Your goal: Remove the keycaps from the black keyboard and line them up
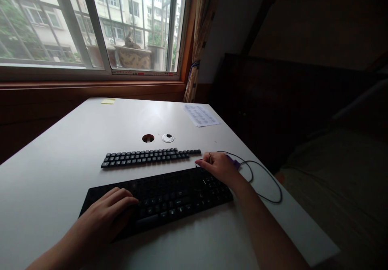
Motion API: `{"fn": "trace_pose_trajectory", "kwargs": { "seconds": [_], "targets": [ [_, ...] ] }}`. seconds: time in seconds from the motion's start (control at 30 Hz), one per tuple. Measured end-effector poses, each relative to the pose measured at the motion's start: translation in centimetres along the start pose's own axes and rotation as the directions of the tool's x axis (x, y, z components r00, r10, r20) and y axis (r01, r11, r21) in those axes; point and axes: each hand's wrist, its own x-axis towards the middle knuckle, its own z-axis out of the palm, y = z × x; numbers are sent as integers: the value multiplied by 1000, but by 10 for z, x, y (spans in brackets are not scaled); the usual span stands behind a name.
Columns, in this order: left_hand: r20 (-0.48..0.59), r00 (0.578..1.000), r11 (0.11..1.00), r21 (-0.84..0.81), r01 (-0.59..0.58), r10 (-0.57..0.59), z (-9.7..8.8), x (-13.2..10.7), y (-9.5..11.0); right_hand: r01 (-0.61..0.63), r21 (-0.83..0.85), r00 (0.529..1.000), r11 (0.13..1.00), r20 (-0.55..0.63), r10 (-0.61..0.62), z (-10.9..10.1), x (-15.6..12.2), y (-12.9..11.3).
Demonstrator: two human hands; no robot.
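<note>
A black keyboard (178, 197) lies at a slant on the white table. My left hand (112, 205) rests over its left part, fingers extended and slightly bent, thumb hidden. Over the upper right corner of the keyboard, my right hand (220, 167) is closed, thumb and fingers together. A thin wire-like bit shows by the thumb; what the fingers hold is hard to make out. Beyond the keyboard, loose black keycaps (145, 157) stand in neat rows. A purple piece (235, 162) shows just behind my right hand, partly hidden by it.
A black cable (277, 187) loops over the white table (60, 152) on the right. Farther back are a round hole (148, 138), a white ring cover (167, 138), printed paper sheets (201, 115) and a yellow sticky note (108, 101). A barred window (130, 23) lies beyond.
</note>
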Motion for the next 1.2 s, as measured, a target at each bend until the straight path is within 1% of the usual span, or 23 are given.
{"fn": "trace_pose_trajectory", "kwargs": {
  "seconds": [0.1, 0.17, 0.33, 0.4, 0.63, 0.73, 0.87, 0.97, 1.07, 1.2],
  "targets": [
    [-13, 1000, 1000, 6, -13, 13, 0, 0, 0, 21, -25, 999, 999, 39, -20, 0, -1, -2],
    [-14, 1000, 1000, 9, -19, 19, 0, 1, -1, 9, -4, 998, 1000, 58, -8, -2, -1, 1],
    [-45, 999, 1000, 5, -17, 18, 0, 1, -1, -74, 83, 995, 994, 74, 68, -8, -1, 13],
    [-43, 999, 1000, -2, -18, 18, 0, 1, -1, -96, 108, 993, 989, 83, 87, -9, 0, 15],
    [-14, 999, 999, -14, -30, 30, 1, 0, -4, -194, 249, 979, 949, 117, 169, -5, -1, 15],
    [-28, 999, 999, -15, -39, 38, 2, 0, -5, -194, 285, 979, 939, 112, 168, -3, 0, 15],
    [-34, 998, 999, -11, -46, 45, 1, 0, -3, -187, 276, 981, 943, 101, 165, -1, 1, 16],
    [-31, 998, 998, -12, -54, 53, 0, 1, -2, -214, 281, 976, 935, 90, 196, 2, 2, 17],
    [-62, 996, 997, -13, -70, 69, 0, 2, -3, -230, 286, 973, 930, 71, 219, 4, 3, 17],
    [-82, 994, 997, -17, -74, 72, 2, 2, -4, -199, 249, 980, 948, 37, 196, 6, 5, 18]
  ]
}}
